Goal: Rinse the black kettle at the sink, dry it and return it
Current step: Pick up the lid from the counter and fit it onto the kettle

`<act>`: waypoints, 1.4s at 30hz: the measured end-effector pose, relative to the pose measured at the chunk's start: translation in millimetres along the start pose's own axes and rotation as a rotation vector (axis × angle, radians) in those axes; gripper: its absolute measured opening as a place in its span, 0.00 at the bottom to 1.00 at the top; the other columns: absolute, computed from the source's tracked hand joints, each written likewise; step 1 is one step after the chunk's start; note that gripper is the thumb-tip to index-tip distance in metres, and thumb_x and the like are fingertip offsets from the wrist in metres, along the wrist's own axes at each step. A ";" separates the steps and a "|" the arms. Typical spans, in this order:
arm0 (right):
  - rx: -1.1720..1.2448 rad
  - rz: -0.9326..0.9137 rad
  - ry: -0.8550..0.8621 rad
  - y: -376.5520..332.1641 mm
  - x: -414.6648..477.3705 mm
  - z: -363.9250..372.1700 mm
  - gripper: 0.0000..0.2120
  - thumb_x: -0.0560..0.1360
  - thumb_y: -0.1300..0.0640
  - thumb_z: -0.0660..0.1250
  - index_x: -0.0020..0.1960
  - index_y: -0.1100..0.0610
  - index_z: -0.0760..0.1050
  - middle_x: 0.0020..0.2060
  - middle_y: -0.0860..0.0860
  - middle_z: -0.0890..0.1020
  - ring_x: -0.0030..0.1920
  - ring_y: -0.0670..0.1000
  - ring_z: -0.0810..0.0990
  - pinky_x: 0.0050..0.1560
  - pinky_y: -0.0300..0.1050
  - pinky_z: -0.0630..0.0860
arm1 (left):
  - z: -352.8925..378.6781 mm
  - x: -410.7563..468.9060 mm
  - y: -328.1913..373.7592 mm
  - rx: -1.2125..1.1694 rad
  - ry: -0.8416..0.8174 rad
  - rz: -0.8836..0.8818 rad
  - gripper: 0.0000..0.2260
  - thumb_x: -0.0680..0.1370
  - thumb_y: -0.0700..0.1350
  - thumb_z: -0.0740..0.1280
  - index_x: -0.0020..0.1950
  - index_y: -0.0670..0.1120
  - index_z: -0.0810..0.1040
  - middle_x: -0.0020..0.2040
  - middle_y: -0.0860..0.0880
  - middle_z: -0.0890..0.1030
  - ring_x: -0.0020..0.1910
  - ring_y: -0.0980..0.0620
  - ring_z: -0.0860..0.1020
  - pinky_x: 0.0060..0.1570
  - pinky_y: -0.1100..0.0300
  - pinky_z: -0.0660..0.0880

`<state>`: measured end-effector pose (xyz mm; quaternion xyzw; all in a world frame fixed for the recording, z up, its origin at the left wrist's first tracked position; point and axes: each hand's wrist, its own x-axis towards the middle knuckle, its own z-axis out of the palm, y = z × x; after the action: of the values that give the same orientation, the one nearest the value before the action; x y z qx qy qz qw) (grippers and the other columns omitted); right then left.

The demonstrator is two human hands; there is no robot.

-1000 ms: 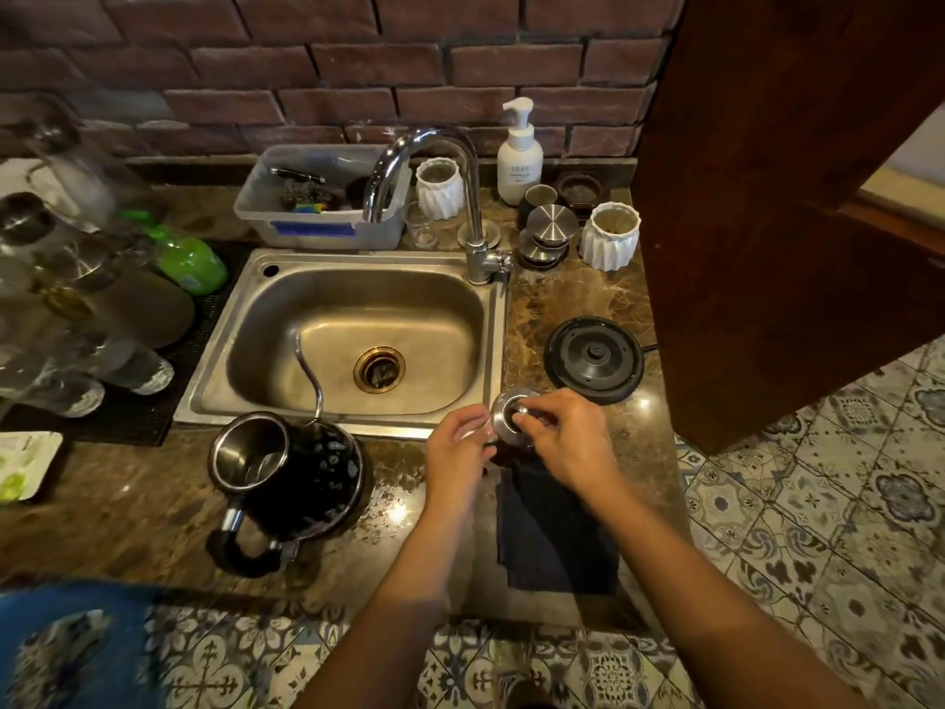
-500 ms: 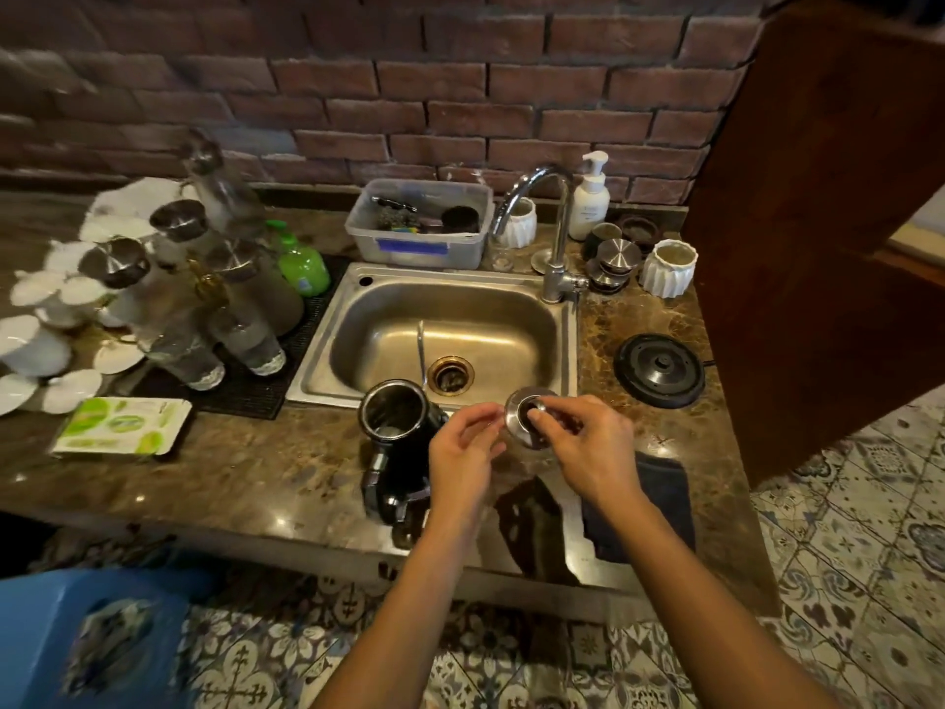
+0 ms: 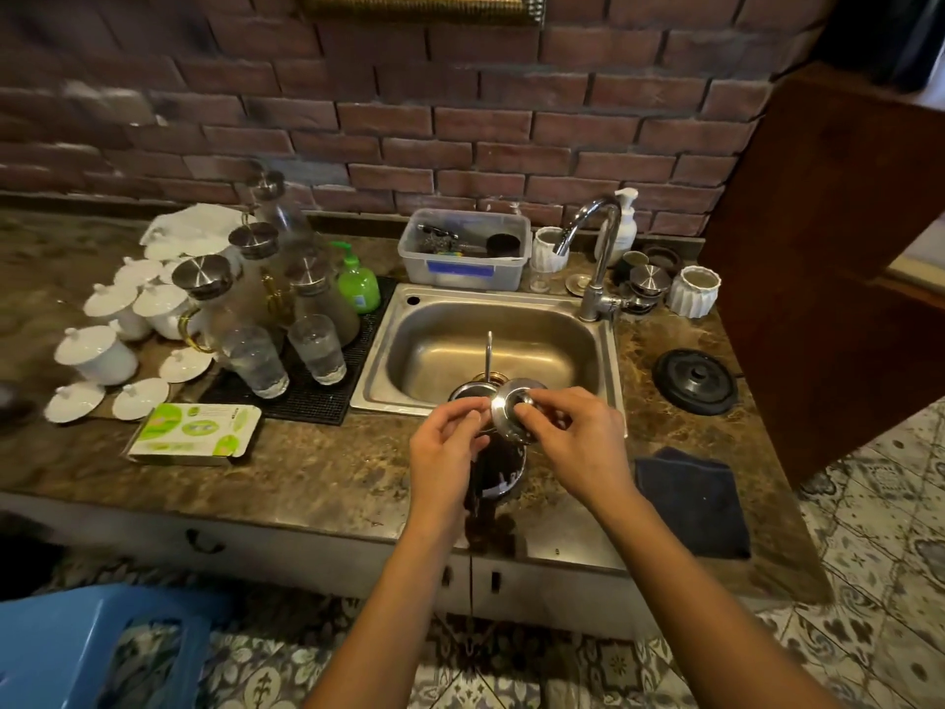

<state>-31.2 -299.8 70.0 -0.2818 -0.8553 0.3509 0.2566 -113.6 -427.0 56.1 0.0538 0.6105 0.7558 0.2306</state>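
The black kettle (image 3: 498,468) stands on the counter in front of the steel sink (image 3: 603,360), its thin spout rising over the basin. My hands cover most of it. Both hands hold its round steel lid (image 3: 511,409) just above the kettle's open mouth. My left hand (image 3: 442,445) pinches the lid's left edge. My right hand (image 3: 572,440) grips its knob and right side. The kettle's round black base (image 3: 696,381) lies on the counter to the right of the sink. A dark cloth (image 3: 690,498) lies flat at the counter's front right.
Left of the sink, glasses (image 3: 255,360), lidded carafes and a green soap bottle (image 3: 358,284) stand on a black mat, with white lidded cups (image 3: 97,353) beyond. A plastic tub (image 3: 463,248) and the tap (image 3: 595,258) sit behind the sink. A wooden door (image 3: 828,268) stands right, a blue stool (image 3: 97,647) lower left.
The camera has pulled back and swung left, so more counter shows. The kettle now sits directly under my hands, which still hold the lid between them.
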 end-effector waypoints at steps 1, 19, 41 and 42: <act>0.002 -0.001 -0.004 -4.0 0.2 4.1 0.13 0.75 0.49 0.74 0.58 0.52 0.85 0.46 0.49 0.85 0.45 0.45 0.81 0.47 0.36 0.76 | -5.3 1.0 2.0 -0.011 0.002 0.003 0.08 0.80 0.36 0.66 0.54 0.41 0.83 0.51 0.45 0.87 0.55 0.46 0.84 0.53 0.54 0.80; -0.045 -0.017 -0.156 -14.4 38.3 47.5 0.10 0.77 0.53 0.72 0.56 0.50 0.86 0.50 0.51 0.87 0.46 0.47 0.79 0.53 0.46 0.77 | -33.7 46.4 -4.8 0.144 0.047 -0.037 0.06 0.79 0.40 0.69 0.53 0.46 0.84 0.49 0.48 0.87 0.53 0.51 0.84 0.54 0.54 0.80; -0.088 0.065 -0.297 6.3 60.2 72.8 0.11 0.78 0.51 0.71 0.59 0.49 0.85 0.52 0.52 0.86 0.52 0.51 0.81 0.57 0.49 0.78 | -39.5 79.6 -17.4 0.386 0.031 -0.015 0.04 0.80 0.40 0.69 0.48 0.44 0.83 0.39 0.52 0.85 0.36 0.65 0.82 0.36 0.70 0.75; -0.092 0.063 -0.298 7.0 59.9 73.1 0.11 0.78 0.51 0.71 0.59 0.50 0.85 0.53 0.52 0.86 0.52 0.51 0.81 0.57 0.49 0.78 | -39.6 80.2 -17.8 0.395 0.030 -0.015 0.04 0.80 0.40 0.69 0.48 0.44 0.83 0.39 0.53 0.86 0.36 0.64 0.82 0.36 0.70 0.75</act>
<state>-118.1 -289.2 33.7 -0.2648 -0.8899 0.3571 0.1023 -194.2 -426.7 13.3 0.0822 0.7505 0.6205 0.2121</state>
